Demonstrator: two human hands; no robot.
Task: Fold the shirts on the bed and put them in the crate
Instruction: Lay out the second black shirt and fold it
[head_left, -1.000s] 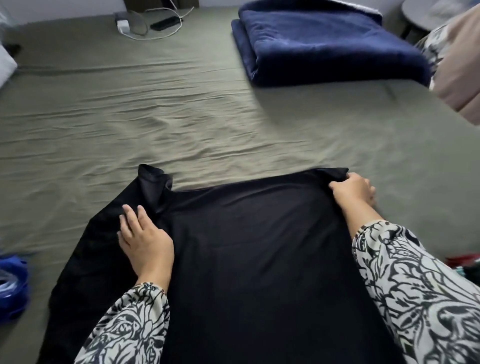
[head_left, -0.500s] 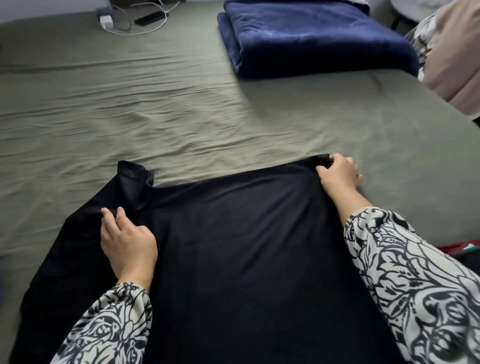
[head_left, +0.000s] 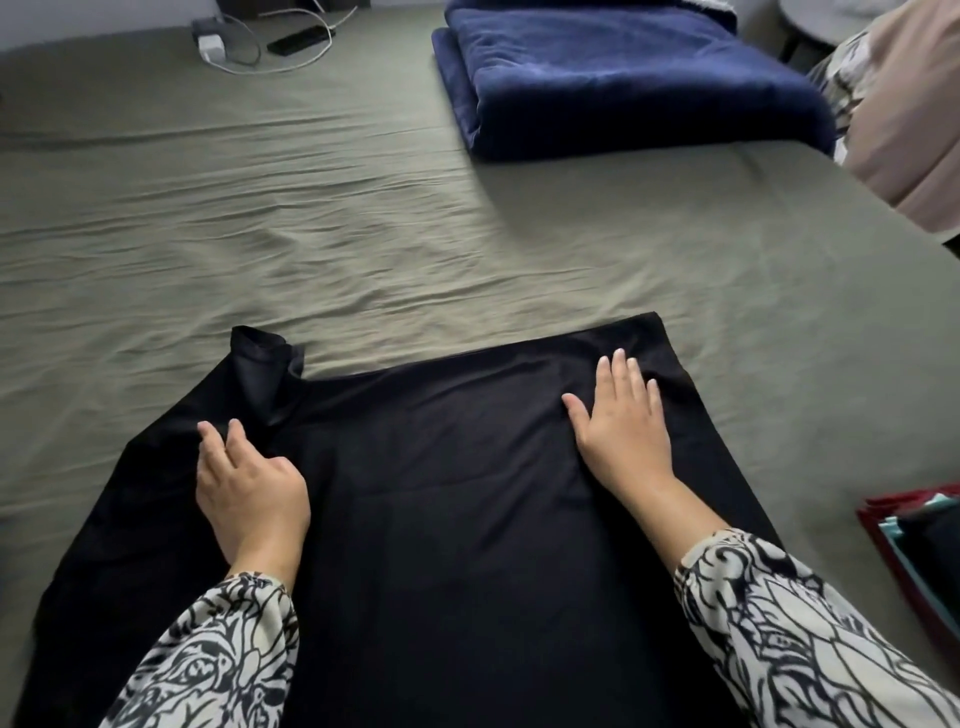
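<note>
I see my right hand (head_left: 626, 426) flat, fingers straight, on the black shirt (head_left: 441, 519); my left hand (head_left: 249, 483) rests there, fingers relaxed.

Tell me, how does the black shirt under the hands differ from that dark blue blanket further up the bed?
The black shirt lies spread out in a thin flat layer; the blue blanket is folded into a thick stack. The shirt looks smooth, the blanket plush. Both hands, left hand and right hand, rest on the shirt; nothing touches the blanket. Both lie on the olive bed sheet.
</note>
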